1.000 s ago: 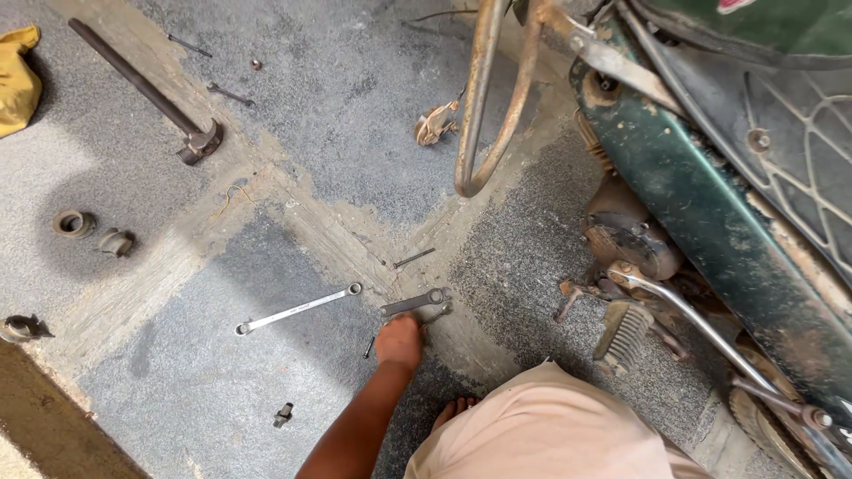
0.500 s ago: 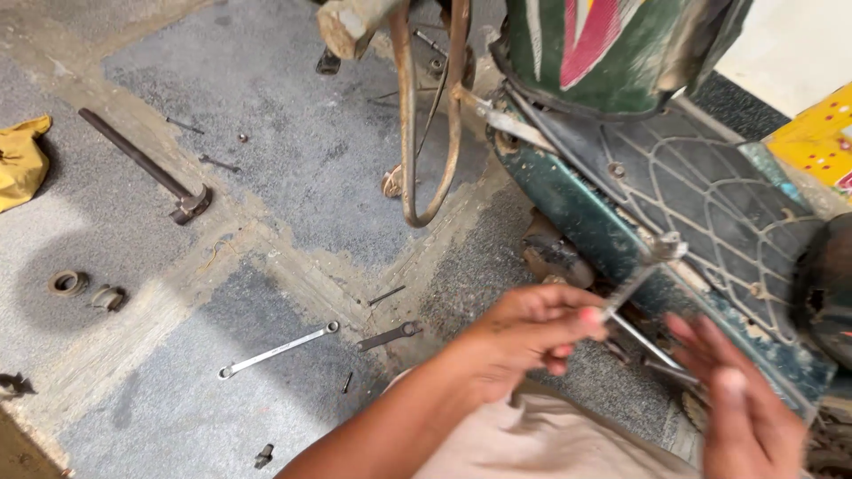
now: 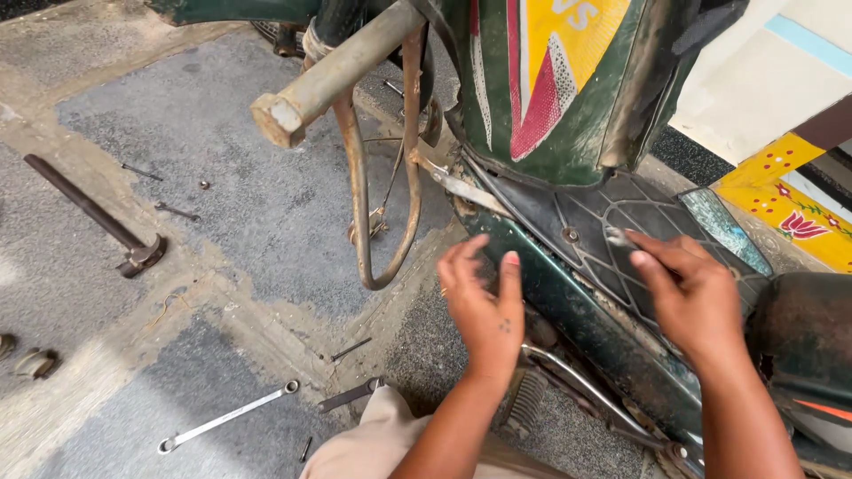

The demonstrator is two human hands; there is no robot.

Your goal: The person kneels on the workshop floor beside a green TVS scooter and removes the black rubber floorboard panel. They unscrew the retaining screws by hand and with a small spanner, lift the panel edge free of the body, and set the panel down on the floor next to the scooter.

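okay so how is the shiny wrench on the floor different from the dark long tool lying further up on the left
The wrench is thin, bright silver, with ring ends; the dark tool is a thicker, rusty brown bar ending in a bulky head. The wrench lies nearer the left hand, the dark tool farther off. The wrench slopes up to the right, the dark tool down to the right. Both lie flat on the floor, untouched.
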